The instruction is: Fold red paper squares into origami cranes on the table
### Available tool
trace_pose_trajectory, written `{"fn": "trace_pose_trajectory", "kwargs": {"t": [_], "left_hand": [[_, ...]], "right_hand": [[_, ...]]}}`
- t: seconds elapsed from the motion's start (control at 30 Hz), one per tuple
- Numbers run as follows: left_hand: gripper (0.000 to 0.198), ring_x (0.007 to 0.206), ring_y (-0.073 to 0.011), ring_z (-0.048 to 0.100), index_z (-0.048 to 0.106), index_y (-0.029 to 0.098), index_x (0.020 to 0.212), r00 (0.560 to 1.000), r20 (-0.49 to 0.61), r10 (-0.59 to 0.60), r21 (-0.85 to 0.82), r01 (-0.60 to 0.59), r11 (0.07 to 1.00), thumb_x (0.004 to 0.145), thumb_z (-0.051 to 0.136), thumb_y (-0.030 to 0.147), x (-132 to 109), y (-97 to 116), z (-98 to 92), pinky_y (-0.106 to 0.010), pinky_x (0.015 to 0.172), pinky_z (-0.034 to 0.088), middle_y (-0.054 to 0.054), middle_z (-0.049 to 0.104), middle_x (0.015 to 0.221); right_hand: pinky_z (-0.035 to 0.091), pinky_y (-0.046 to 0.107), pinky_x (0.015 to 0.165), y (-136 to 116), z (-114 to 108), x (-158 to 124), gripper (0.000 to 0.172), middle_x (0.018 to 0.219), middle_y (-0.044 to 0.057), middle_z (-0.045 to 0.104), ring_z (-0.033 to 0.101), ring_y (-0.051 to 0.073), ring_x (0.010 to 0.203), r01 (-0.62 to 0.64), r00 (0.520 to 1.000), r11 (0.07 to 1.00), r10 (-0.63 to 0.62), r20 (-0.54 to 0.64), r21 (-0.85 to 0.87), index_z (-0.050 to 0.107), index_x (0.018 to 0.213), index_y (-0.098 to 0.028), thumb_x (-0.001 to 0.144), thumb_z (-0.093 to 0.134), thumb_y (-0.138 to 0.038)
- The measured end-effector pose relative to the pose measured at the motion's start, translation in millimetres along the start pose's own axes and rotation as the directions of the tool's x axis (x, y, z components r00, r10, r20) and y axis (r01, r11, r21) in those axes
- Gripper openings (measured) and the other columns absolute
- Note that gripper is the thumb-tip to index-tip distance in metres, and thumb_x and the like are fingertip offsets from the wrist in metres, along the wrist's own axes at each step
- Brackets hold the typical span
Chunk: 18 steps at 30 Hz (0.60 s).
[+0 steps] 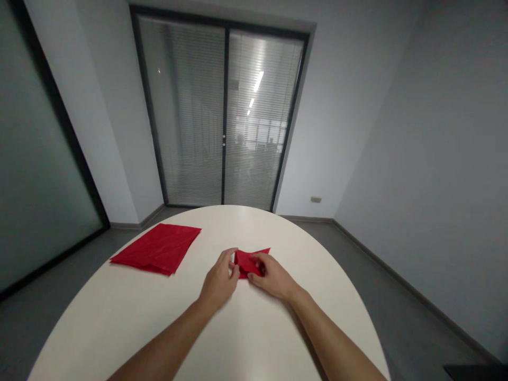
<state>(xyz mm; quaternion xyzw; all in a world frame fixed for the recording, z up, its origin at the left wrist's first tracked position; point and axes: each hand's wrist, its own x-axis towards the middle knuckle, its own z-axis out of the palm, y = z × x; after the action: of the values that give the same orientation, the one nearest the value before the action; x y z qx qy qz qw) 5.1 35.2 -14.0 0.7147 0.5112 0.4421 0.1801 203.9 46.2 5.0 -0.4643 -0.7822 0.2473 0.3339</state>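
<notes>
A small, folded piece of thin red sheet [246,259], paper or cloth, lies on the white round table between my two hands. My left hand [220,280] curls around its left edge, thumb and fingers closed on it. A small pale patch shows beside those fingers, too small to name. From the right, my right hand [273,276] pinches the sheet with bent fingers, the thumb low at its near edge. One pointed corner sticks up and away beyond the right fingers. Whether the folds enclose anything is hidden.
A stack of larger red sheets [159,248] lies flat at the table's left edge. The round white table [238,338] curves away on both sides. Beyond it are a black-framed glass partition with blinds [190,116], pale walls and grey floor. A dark object [472,372] shows at lower right.
</notes>
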Motion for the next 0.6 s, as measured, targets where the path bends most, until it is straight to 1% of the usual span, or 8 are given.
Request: {"fn": "trace_pose_trajectory", "kwargs": {"t": [0.1,0.23,0.27,0.33,0.4,0.43,0.5,0.6], "left_hand": [[0.05,0.094,-0.0182,0.064,0.044,0.021,0.138,1.0,-0.031,0.003,0.043,-0.002,0.999,0.089,0.052,0.022,0,-6,2.7,-0.035,0.086,0.054,-0.01,0.059,0.128],[0.055,0.097,-0.0197,0.064,0.041,0.019,0.142,1.0,-0.005,-0.027,0.051,0.027,0.998,0.089,0.054,0.025,-1,-9,4.3,-0.038,0.091,0.053,-0.011,0.063,0.124],[0.054,0.098,-0.0203,0.064,0.043,0.02,0.141,1.0,-0.007,-0.024,0.059,0.024,0.998,0.089,0.054,0.025,-1,-9,3.8,-0.039,0.092,0.052,-0.01,0.063,0.123],[0.047,0.111,-0.0228,0.06,0.05,0.02,0.134,0.999,-0.036,0.022,0.088,-0.019,0.996,0.088,0.055,0.023,-1,-8,2.1,-0.041,0.099,0.049,-0.01,0.061,0.127],[0.04,0.122,-0.0242,0.054,0.056,0.021,0.127,0.995,-0.056,0.079,0.111,-0.072,0.991,0.087,0.056,0.021,0,-7,0.0,-0.042,0.105,0.044,-0.009,0.058,0.132],[0.037,0.123,-0.0241,0.053,0.058,0.021,0.124,0.995,-0.05,0.09,0.112,-0.084,0.99,0.086,0.057,0.02,0,-7,-0.9,-0.041,0.106,0.043,-0.009,0.059,0.131],[0.032,0.114,-0.0227,0.058,0.061,0.022,0.117,0.997,-0.014,0.075,0.1,-0.074,0.992,0.085,0.058,0.02,0,-5,-2.3,-0.038,0.1,0.046,-0.007,0.065,0.12],[0.018,0.092,-0.0193,0.063,0.065,0.023,0.101,0.998,0.047,0.046,0.098,-0.051,0.994,0.085,0.058,0.018,-1,1,-3.6,-0.033,0.086,0.049,-0.003,0.07,0.099]], "right_hand": [[0.045,0.028,0.073,1,-1,0,0.03,0.094,0.005,0.068,0.059,0.019,0.079,0.028,1.0,0.998,-0.028,0.006,-0.053,0.069,0.103,-0.017,0.074,0.061,-0.016],[0.045,0.028,0.074,-1,-6,0,0.029,0.095,0.006,0.068,0.059,0.019,0.081,0.036,0.999,0.992,-0.037,-0.005,-0.117,0.069,0.096,-0.017,0.072,0.056,-0.009],[0.045,0.027,0.075,-1,-7,0,0.029,0.094,0.006,0.068,0.06,0.019,0.082,0.043,0.999,0.992,-0.043,0.002,-0.122,0.069,0.094,-0.017,0.072,0.054,-0.007],[0.045,0.027,0.077,-1,-9,1,0.032,0.095,0.006,0.07,0.061,0.019,0.085,0.065,0.998,0.99,-0.064,0.015,-0.123,0.07,0.091,-0.018,0.071,0.051,-0.003],[0.045,0.028,0.08,1,-10,2,0.036,0.096,0.005,0.071,0.062,0.02,0.087,0.078,0.997,0.99,-0.076,0.024,-0.117,0.072,0.093,-0.019,0.072,0.049,-0.001],[0.045,0.028,0.081,2,-11,2,0.037,0.097,0.005,0.072,0.063,0.02,0.088,0.076,0.997,0.99,-0.073,0.023,-0.116,0.072,0.095,-0.019,0.073,0.048,-0.001],[0.045,0.028,0.08,4,-11,3,0.037,0.095,0.005,0.073,0.063,0.02,0.087,0.057,0.998,0.991,-0.055,0.022,-0.12,0.073,0.095,-0.02,0.075,0.048,-0.002],[0.045,0.028,0.079,4,-10,3,0.035,0.092,0.004,0.073,0.064,0.02,0.085,0.032,0.999,0.99,-0.029,0.023,-0.14,0.073,0.094,-0.021,0.074,0.051,-0.002]]}}
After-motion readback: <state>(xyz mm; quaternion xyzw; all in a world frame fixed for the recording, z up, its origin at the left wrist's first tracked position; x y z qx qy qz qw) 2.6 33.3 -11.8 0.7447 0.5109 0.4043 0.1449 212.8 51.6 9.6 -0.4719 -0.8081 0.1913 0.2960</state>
